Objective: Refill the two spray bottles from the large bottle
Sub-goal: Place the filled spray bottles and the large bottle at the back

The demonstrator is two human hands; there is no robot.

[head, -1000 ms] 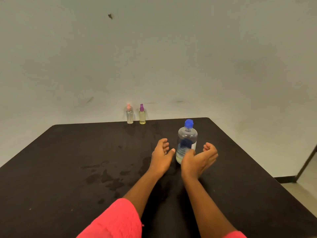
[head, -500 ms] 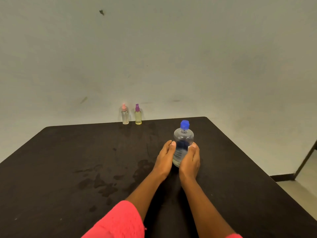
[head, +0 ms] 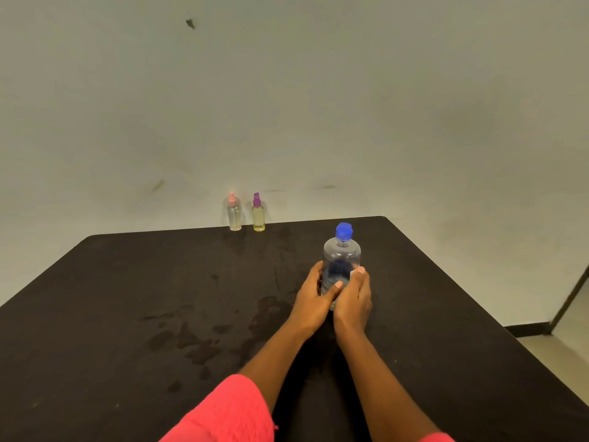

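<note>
A large clear bottle (head: 341, 256) with a blue cap stands upright on the black table (head: 127, 298), right of centre. My left hand (head: 314, 296) wraps its lower left side and my right hand (head: 355, 298) its lower right side, both closed around it. Two small spray bottles stand side by side at the table's far edge by the wall: a clear one with a pink sprayer (head: 234, 212) and, just to its right, a yellowish one with a purple sprayer (head: 258, 213). Both are capped and well beyond my hands.
Wet patches (head: 191, 339) darken the tabletop left of and in front of my hands. A plain wall (head: 287, 106) rises right behind the table. The table's right edge drops to the floor (head: 554, 349), where a dark post stands.
My two hands were apart and open beside the large bottle one second ago; they have closed in from both sides and now grip its lower body. The bottle stays upright.
</note>
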